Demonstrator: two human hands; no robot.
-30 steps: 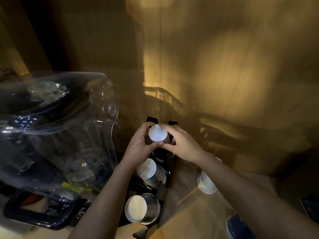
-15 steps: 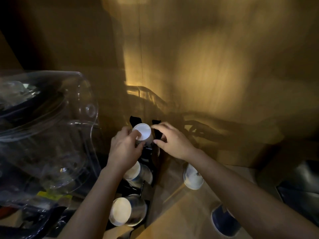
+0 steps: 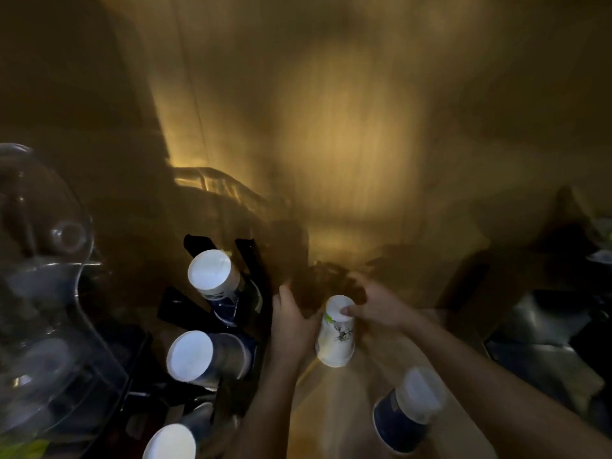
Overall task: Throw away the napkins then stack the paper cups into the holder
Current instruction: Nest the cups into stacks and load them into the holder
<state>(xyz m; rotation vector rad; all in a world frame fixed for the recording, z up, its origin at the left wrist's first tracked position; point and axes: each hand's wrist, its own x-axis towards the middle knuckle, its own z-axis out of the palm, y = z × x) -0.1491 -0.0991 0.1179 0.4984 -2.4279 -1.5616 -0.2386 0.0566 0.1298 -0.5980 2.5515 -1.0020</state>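
right hand [image 3: 377, 308] fingers pinched on upturned base of inverted white cup [image 3: 335, 332] | left hand [image 3: 291, 321] fingers apart, against cup wall at 9 o'clock | black holder [image 3: 251, 270] further at 9 o'clock | blue cup [image 3: 405, 415] at 5 o'clock
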